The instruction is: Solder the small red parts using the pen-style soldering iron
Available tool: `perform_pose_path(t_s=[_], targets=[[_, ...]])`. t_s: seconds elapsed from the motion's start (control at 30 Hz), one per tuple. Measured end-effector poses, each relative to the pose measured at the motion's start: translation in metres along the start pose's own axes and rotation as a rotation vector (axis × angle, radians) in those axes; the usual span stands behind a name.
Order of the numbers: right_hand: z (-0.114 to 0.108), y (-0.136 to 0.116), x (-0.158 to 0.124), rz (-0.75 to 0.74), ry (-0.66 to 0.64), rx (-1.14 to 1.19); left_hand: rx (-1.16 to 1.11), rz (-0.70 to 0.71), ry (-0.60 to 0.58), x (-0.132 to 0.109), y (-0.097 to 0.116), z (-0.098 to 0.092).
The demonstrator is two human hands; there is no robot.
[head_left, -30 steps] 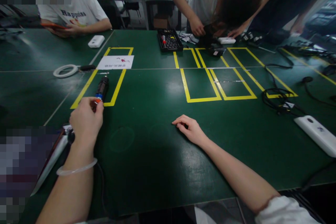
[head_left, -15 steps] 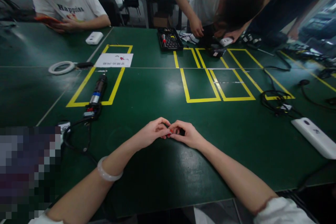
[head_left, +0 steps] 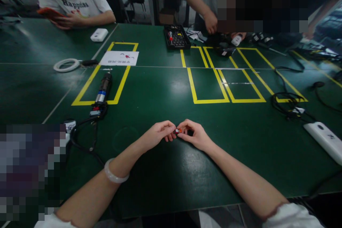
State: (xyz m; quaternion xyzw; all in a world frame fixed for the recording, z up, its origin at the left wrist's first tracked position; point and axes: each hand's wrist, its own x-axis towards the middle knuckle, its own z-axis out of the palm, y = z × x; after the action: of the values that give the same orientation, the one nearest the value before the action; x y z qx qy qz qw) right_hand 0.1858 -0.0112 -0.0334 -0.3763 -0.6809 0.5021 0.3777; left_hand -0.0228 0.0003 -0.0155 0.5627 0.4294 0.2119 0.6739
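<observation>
Between my fingertips is a small red and dark piece with a pale spot (head_left: 177, 131), too small to name more closely. My left hand (head_left: 161, 131) pinches its left side, and my right hand (head_left: 192, 134) pinches its right side. Both hands meet just above the green table (head_left: 160, 171), near its front middle. Fingers cover part of the piece. Left of my hands lies a cylindrical black, silver and blue powered tool (head_left: 103, 91) with a cable, inside a yellow tape outline (head_left: 121, 85).
A printed sheet (head_left: 119, 58) and a white cable coil (head_left: 66, 65) lie far left. A black tray of bits (head_left: 176, 37) stands at the back. Black cables (head_left: 287, 103) and a white device (head_left: 324, 139) lie right. Two people lean at the far side.
My hands have drawn slightly apart, and more of the small red piece shows between the fingertips. The view has shifted a little. At the back, a person's hand has moved slightly.
</observation>
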Motion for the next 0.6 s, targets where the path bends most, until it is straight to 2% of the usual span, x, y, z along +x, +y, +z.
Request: perform_pose_path(t_s=[0.17, 0.37, 0.6], targets=[[0.0013, -0.0063, -0.0007, -0.058, 0.004, -0.102, 0.001, -0.002, -0.015, -0.0022, -0.0013, 0.0001], [0.0014, -0.0082, -0.0006, 0.038, -0.005, -0.060, -0.038, 0.087, -0.024, -0.0047, -0.0004, 0.0011], [0.0006, -0.0052, -0.0010, -0.013, -0.035, -0.096, -0.029, 0.062, 0.039, -0.0027, 0.0035, 0.0027]])
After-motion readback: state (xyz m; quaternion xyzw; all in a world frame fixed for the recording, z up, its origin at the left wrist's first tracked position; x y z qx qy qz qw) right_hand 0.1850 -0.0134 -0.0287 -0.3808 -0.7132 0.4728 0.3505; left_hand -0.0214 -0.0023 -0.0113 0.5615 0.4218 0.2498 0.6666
